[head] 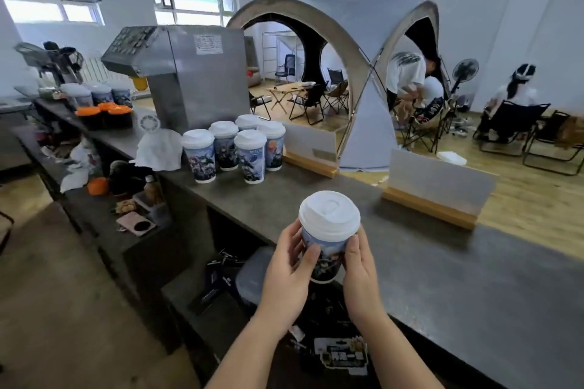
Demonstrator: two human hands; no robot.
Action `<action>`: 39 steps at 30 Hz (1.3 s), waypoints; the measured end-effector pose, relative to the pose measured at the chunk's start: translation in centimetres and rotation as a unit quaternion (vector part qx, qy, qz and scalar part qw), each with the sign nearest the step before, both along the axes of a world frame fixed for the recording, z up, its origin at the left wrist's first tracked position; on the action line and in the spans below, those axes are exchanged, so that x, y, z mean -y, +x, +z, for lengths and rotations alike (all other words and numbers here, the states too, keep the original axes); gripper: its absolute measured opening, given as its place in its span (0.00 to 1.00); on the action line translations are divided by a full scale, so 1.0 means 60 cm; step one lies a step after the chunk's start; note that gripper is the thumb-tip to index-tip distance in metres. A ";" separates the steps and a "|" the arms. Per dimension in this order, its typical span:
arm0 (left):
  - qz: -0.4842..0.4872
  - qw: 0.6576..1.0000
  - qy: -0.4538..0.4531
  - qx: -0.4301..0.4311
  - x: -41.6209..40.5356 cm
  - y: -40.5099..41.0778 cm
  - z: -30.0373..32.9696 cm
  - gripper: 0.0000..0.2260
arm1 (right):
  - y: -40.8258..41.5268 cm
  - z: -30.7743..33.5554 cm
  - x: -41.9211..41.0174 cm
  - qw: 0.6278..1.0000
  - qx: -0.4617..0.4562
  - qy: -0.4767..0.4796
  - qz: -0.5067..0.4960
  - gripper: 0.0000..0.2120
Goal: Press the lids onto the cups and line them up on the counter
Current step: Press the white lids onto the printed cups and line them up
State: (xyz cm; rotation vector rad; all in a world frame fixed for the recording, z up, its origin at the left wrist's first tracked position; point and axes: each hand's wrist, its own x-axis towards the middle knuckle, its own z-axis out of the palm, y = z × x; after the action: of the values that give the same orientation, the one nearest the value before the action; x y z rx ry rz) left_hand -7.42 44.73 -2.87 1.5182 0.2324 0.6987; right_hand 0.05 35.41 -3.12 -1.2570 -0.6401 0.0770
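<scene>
Both hands, left (286,265) and right (360,265), wrap the lidded cup (325,249) at the bench (442,262) edge, five capped cups (240,148) at eleven o'clock. It looks light and crushable; hold the lower wall gently.

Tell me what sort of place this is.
Probably a drink-shop counter mocked up inside a large room. A steel dispensing machine stands on the dark counter beside lidded printed cups, while a dome tent and folding chairs fill the floor behind.

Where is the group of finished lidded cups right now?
Five lidded cups stand clustered on the counter left of centre, between the white cloth and a wooden-based sign.
</scene>
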 end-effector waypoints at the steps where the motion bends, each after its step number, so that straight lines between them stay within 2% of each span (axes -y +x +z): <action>1: 0.007 1.000 -0.003 0.002 -0.021 -0.007 -0.002 0.22 | -0.007 -0.001 -0.023 1.000 0.000 -0.001 0.000 0.19; 8: 0.040 0.999 -0.010 -0.006 -0.149 -0.033 -0.023 0.24 | -0.018 -0.020 -0.160 0.999 -0.005 -0.014 0.036 0.22; 17: 0.063 0.998 -0.010 -0.007 -0.310 0.046 -0.023 0.21 | 0.072 -0.035 -0.340 0.999 -0.013 -0.018 0.042 0.24; 23: 0.064 0.998 -0.022 -0.017 -0.431 0.106 -0.020 0.19 | 0.132 -0.043 -0.454 0.998 -0.056 -0.029 0.031 0.17; 28: 0.048 0.998 -0.029 -0.010 -0.507 0.137 -0.028 0.17 | 0.154 -0.049 -0.531 0.995 -0.013 -0.063 -0.077 0.12; 31: 0.037 0.999 -0.015 -0.006 -0.542 0.149 -0.034 0.17 | 0.156 -0.054 -0.564 0.991 -0.019 -0.066 -0.115 0.12; 36: 0.027 1.000 0.015 -0.003 -0.579 0.156 -0.043 0.24 | 0.148 -0.059 -0.605 0.988 -0.030 -0.047 -0.147 0.16; 39: 0.026 0.999 0.038 0.001 -0.590 0.157 -0.053 0.26 | 0.142 -0.061 -0.617 0.984 -0.045 -0.041 -0.166 0.14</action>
State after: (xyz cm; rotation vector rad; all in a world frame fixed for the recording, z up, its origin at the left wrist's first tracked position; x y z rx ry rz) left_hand 2.01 80.16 -6.06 1.5876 0.2469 0.7575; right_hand 8.59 72.44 -6.76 -1.4164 -0.3462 -0.1182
